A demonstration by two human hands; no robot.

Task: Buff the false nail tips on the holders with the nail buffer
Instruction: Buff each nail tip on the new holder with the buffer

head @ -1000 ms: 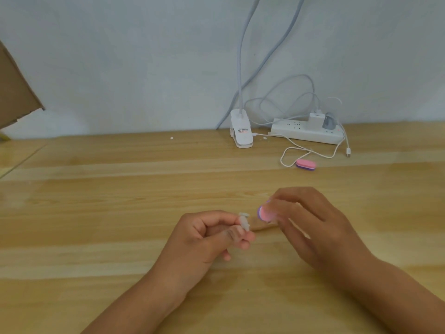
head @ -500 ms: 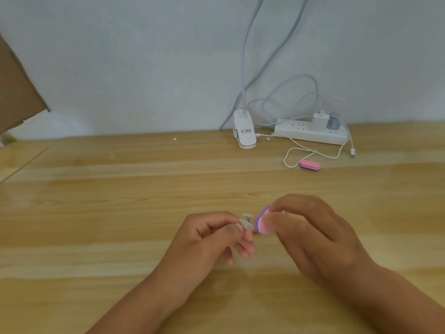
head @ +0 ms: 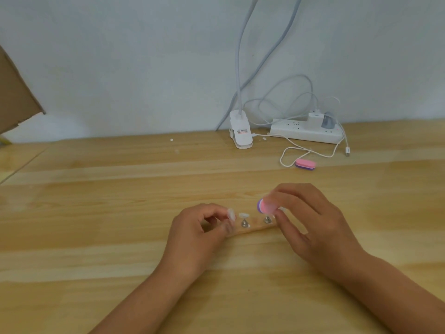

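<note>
Now: a wooden table (head: 96,213) fills the lower view and meets a pale wall (head: 120,56) at its far edge. A cardboard sheet (head: 14,97) juts in at far left, above the table's left corner. Against the wall, right of centre, sits a white power strip (head: 296,131) with two plugs seated. A white lamp clip (head: 240,132) stands just left of it, and loose white cables (head: 289,155) loop forward onto the wood. All of these lie well beyond the hands.

The left hand (head: 197,235) and right hand (head: 313,225) are near the table's centre, close together but apart. Between them lies a wooden base strip (head: 255,228), both of its ends covered by the hands. The table surface runs wide to either side and back to the wall; its near edge is out of view.

The right hand's fingers are curled round the nail buffer (head: 266,206), pink and purple, held just above the right metal stand (head: 267,219). The buffer hides whatever sits on top of that stand. The left hand's thumb and forefinger pinch the held nail tip (head: 231,214) at the strip's left end; its stand is hidden.

Counts:
- Buffers: two. One is in hand; the spare buffer (head: 305,164) lies beside a cable loop, well apart from the hands.
- Metal stands visible: two.
- Nail tips visible: two. The second is the free nail tip (head: 244,215), on the left metal stand (head: 245,222).
</note>
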